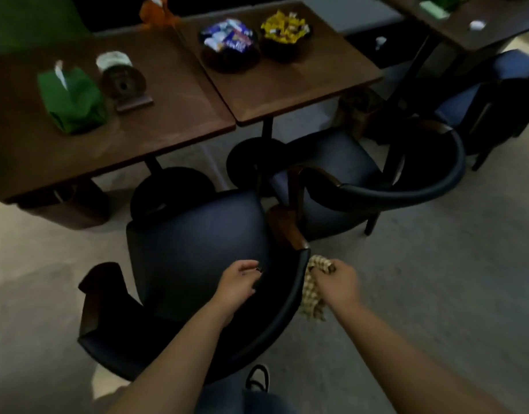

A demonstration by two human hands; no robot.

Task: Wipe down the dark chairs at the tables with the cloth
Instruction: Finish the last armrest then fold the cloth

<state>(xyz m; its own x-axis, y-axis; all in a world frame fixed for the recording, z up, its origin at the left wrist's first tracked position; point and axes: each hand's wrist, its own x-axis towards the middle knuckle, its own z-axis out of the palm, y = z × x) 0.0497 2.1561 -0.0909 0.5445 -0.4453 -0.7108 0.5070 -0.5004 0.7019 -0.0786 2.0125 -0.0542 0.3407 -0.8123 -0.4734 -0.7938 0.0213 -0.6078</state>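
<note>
cloth (312,289) in right hand (336,282), beside chair (197,234)

Pretty dim in here, my view's murky and kind of soft all over, with the dark chair (197,243) in front of me nearly swallowing its own detail into black. The only brighter bits are the pale floor (436,264) and a faint sheen on the brown tabletops (173,94) (light seems to come from above, can't pin down where). Edges bend from the wide lens, and the snack bowls (230,46) at the far end look smeary and out of focus.
</note>
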